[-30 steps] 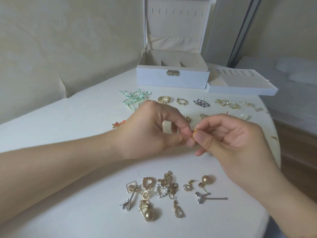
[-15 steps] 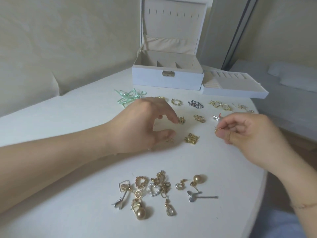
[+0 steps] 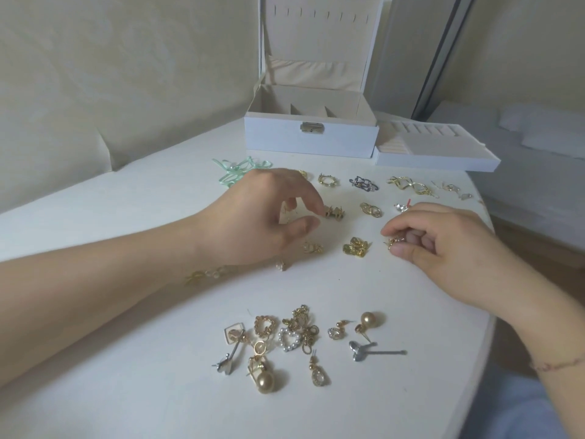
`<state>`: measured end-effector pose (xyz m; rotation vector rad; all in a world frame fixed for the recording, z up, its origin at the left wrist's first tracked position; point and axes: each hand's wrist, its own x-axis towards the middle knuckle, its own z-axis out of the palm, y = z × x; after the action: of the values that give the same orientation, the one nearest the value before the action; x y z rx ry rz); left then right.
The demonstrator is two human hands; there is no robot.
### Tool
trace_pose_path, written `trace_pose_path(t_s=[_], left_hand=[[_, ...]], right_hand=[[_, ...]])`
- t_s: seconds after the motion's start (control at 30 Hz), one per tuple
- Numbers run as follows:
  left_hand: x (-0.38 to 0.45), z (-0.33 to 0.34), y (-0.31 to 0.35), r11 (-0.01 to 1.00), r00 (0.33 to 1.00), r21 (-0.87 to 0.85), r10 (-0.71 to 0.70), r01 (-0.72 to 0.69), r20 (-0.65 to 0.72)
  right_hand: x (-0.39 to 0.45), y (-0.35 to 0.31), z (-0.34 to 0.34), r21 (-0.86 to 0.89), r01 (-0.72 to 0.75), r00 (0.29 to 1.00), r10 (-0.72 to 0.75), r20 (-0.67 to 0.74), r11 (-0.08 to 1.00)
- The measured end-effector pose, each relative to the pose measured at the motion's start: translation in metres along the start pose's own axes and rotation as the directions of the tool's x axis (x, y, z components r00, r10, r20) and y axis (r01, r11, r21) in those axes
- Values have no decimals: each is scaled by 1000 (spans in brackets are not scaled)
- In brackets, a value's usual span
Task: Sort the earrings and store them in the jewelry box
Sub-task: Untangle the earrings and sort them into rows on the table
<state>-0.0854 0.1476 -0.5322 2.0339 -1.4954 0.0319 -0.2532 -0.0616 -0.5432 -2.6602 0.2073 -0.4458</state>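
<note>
Many earrings lie on the white table (image 3: 126, 217). My right hand (image 3: 443, 245) pinches a small gold earring (image 3: 394, 241) between thumb and fingers, low over the table. My left hand (image 3: 259, 223) hovers with fingers apart, its fingertip touching a gold earring pair (image 3: 335, 213). A gold pair (image 3: 356, 248) lies between my hands. An unsorted pile (image 3: 297, 337) with pearl hearts and gold balls lies near me. The white jewelry box (image 3: 311, 137) stands open at the back, its lid upright.
The box's removable tray (image 3: 437, 153) sits to the right of it. Sorted pairs line the back row: mint green bows (image 3: 235, 172), gold hoops (image 3: 327, 179), a dark pair (image 3: 363, 184), twisted gold pieces (image 3: 408, 185). The table's rounded edge runs on the right.
My hands have come apart. The right hand carried the small gold earring to the right and down toward the table; the left hand opened and reached toward the gold pair.
</note>
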Motion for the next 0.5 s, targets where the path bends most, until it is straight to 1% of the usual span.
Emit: trace_pose_path(t_s=[0.07,0.13,0.2,0.27,0.33,0.4,0.5], left_hand=[[0,-4,2,998,998,-18,57,-57,-1],[2,-14,5,987,988,-57,154,-153,27],[3,-26,7,967,957,-126,239,-220,163],[3,-37,8,955,891,-160,292,-250,347],[2,-42,8,952,827,-163,305,-259,473],[1,-41,10,952,790,-176,305,-249,531],[-2,-33,16,944,780,-199,329,-262,533]], right_hand=[[-2,0,-2,12,0,1000,1,-16,1000],[-5,0,-6,18,27,998,-26,-50,999],[-12,-7,-12,32,112,993,-111,-29,993],[-20,-19,-14,141,227,963,-243,114,964],[-26,-25,-10,241,244,912,-307,271,939],[-26,-26,-5,242,237,890,-310,333,941],[-24,-26,0,241,246,886,-319,337,939]])
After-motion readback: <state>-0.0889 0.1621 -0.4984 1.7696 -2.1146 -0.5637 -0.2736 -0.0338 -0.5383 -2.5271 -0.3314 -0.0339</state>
